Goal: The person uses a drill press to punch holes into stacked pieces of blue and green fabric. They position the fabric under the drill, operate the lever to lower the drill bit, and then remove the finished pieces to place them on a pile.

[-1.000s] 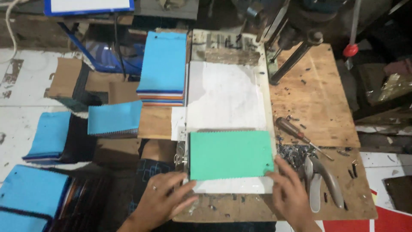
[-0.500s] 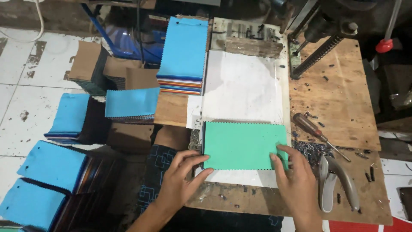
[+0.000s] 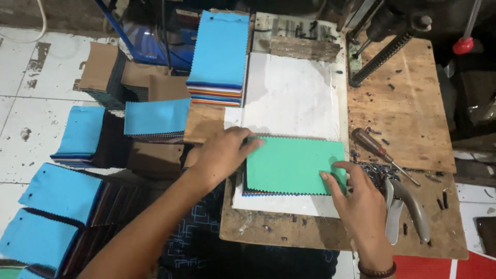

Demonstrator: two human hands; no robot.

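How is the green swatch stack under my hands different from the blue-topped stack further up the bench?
The green swatch stack has a green top sheet and lies with its long side across; the blue-topped stack has a blue top and runs lengthwise away. The left hand and right hand touch the green one; nothing touches the blue one. The blue one looks thicker, showing many coloured layers. Both have zigzag-cut edges.

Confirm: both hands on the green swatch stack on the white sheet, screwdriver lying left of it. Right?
Not quite. The screwdriver lies to the right of the green swatch stack, not the left, as the head view shows. The rest holds: the left hand and right hand are both on the stack, on the white sheet.
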